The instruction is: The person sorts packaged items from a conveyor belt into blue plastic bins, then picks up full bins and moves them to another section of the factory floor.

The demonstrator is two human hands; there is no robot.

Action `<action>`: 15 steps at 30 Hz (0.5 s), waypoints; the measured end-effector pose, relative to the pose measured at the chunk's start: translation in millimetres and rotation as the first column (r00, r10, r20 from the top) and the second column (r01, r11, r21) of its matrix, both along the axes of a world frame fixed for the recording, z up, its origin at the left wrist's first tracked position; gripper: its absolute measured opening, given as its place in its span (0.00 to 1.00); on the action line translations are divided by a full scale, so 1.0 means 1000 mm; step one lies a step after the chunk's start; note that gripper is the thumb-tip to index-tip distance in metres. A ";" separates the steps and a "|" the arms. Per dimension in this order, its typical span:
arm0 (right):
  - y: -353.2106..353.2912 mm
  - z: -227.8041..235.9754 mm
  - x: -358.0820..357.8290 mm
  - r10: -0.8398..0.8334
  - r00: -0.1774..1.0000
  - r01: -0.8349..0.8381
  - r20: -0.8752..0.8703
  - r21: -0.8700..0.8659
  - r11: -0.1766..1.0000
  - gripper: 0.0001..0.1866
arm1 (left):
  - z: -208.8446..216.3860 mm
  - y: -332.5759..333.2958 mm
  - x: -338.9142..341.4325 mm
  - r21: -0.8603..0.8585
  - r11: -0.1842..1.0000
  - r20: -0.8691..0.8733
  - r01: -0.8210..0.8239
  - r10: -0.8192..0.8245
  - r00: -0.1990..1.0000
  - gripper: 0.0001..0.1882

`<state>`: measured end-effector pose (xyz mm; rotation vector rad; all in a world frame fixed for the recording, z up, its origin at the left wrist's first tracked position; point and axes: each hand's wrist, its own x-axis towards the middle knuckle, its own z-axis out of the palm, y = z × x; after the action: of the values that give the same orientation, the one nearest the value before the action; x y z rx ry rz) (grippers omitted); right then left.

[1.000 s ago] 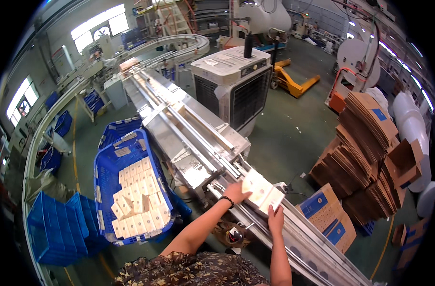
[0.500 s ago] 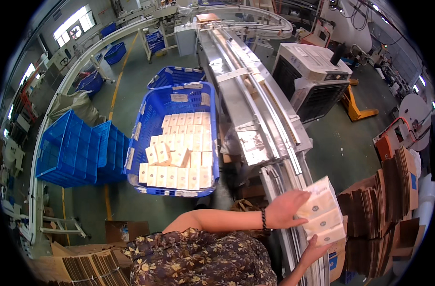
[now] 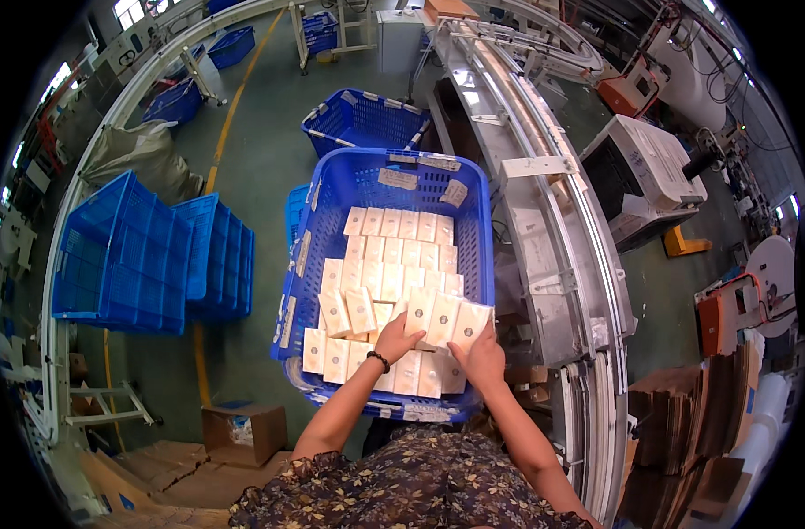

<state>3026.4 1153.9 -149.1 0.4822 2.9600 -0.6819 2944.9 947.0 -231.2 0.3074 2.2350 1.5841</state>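
Observation:
A row of three white tissue packs (image 3: 444, 319), each with a small round dark mark, is held between my two hands over the near right part of a blue plastic basket (image 3: 332, 181). My left hand (image 3: 395, 342), with a dark beaded bracelet at its wrist, grips the left end of the row. The right end is clasped by my right hand (image 3: 482, 357). Below and beyond them, more tissue packs (image 3: 394, 251) stand in rows inside the basket. Two packs (image 3: 348, 311) lie tilted on top, left of my left hand.
A metal conveyor (image 3: 544, 212) runs along the right of the basket. Behind stands another blue basket (image 3: 367, 119). Stacked blue crates (image 3: 125, 256) are on the left. Flattened cardboard (image 3: 676, 414) is piled at the right, and an open carton (image 3: 244, 432) sits at the lower left.
Both hands have carried the row of packs from above the conveyor on the right leftward to the basket. The view has turned, so the basket now lies nearer the middle.

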 end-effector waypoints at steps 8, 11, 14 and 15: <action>-0.020 -0.069 -0.046 -0.241 0.960 0.263 0.144 -0.163 0.951 0.46 | -0.028 -0.013 -0.033 -0.260 0.966 -0.006 0.014 -0.016 1.000 0.24; -0.019 -0.071 -0.053 -0.282 0.953 0.300 0.112 -0.190 0.935 0.46 | -0.027 -0.010 -0.036 -0.197 0.979 -0.051 -0.049 0.039 0.998 0.24; -0.018 -0.071 -0.071 -0.315 0.949 0.306 -0.016 -0.194 0.932 0.47 | 0.005 -0.007 -0.065 -0.141 0.984 -0.170 -0.111 0.087 0.982 0.29; -0.021 -0.063 -0.086 -0.312 0.949 0.293 -0.037 -0.250 0.923 0.47 | 0.012 -0.008 -0.076 -0.104 0.985 -0.239 -0.141 0.113 0.964 0.30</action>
<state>2940.5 1133.2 -212.3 0.9212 2.8396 -1.0982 2869.2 939.1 -219.7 0.3366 2.5646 1.5365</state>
